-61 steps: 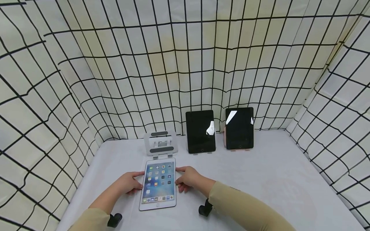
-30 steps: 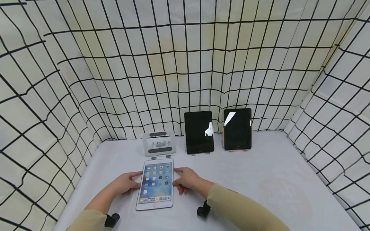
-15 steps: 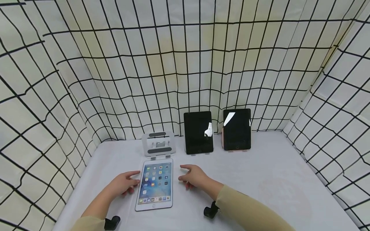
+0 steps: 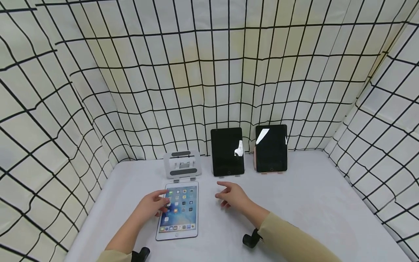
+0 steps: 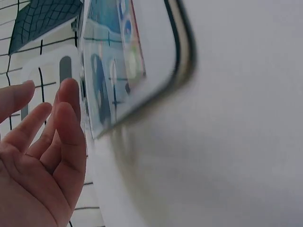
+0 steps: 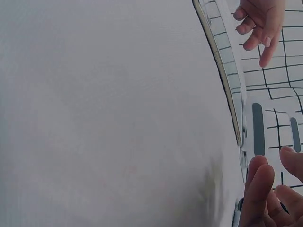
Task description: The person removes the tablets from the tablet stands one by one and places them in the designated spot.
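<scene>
A white tablet (image 4: pixel 179 211) lies flat on the table with its screen lit and showing app icons. My left hand (image 4: pixel 150 206) hovers over the tablet's left edge, fingers loosely bent and holding nothing. In the left wrist view this hand (image 5: pixel 42 161) appears apart from the tablet (image 5: pixel 156 42). To the right of the tablet, with a gap between, my right hand (image 4: pixel 233 196) hangs above the table, its fingers relaxed. Just behind the tablet stands a white tablet stand (image 4: pixel 183 171) with grey pads, bearing nothing.
Two black-screened tablets stand upright on stands at the back: one (image 4: pixel 227 152) near the middle, another (image 4: pixel 271 148) to its right. White cloth with a black grid (image 4: pixel 229 98) walls the table's back and sides. The white tabletop (image 4: pixel 294 203) stretches to the right.
Both hands have let go of the tablet's side edges. My right hand has drawn away to the right; my left has lifted over the left edge. The tablet has stayed in place.
</scene>
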Action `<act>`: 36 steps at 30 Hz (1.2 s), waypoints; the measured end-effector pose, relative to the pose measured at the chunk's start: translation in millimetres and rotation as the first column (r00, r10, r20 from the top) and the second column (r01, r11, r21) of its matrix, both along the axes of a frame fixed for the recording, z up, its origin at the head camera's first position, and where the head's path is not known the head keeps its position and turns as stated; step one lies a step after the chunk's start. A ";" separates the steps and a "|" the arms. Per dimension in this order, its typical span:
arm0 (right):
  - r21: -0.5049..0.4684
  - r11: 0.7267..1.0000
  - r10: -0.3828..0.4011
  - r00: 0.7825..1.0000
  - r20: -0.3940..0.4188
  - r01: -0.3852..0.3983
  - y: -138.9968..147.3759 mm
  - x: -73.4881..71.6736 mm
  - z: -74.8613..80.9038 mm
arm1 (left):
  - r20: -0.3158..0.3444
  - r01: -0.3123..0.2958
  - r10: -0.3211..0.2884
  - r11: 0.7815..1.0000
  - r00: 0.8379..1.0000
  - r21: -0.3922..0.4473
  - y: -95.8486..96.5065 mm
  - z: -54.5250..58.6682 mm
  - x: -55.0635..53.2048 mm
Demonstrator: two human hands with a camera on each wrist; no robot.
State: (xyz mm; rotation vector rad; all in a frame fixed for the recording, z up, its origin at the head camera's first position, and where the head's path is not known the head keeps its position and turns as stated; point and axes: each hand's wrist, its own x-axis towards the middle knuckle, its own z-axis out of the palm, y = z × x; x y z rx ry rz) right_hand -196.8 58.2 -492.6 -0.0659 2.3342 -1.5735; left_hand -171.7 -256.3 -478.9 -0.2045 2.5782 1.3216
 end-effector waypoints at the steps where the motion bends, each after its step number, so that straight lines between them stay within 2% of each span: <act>1: -0.008 1.000 -0.002 1.000 -0.002 0.002 3.3 -0.6 0.4 | -0.010 0.000 0.000 1.000 1.000 0.002 4.1 -0.3 -0.7; 9: -0.008 0.998 -0.061 0.998 -0.024 0.061 32.8 -6.8 5.7 | -0.068 0.015 -0.008 0.995 0.998 0.098 38.0 -3.7 -11.9; 20: -0.039 0.984 -0.178 0.980 -0.091 0.175 84.3 -11.3 17.1 | -0.103 0.032 -0.017 0.990 0.995 0.141 73.8 5.8 -23.7; 26: -0.049 0.981 -0.195 0.973 -0.120 0.190 105.6 -16.3 16.6 | -0.148 0.050 -0.027 0.987 0.989 0.155 80.1 3.3 -31.7; 32: -0.052 0.981 -0.194 0.972 -0.132 0.189 112.4 -21.8 14.6 | -0.154 0.046 -0.023 0.988 0.988 0.147 92.2 4.4 -38.8; 36: -0.048 0.984 -0.178 0.973 -0.146 0.172 114.5 -27.1 13.8 | -0.175 0.064 -0.041 0.990 0.984 0.125 101.0 3.1 -42.8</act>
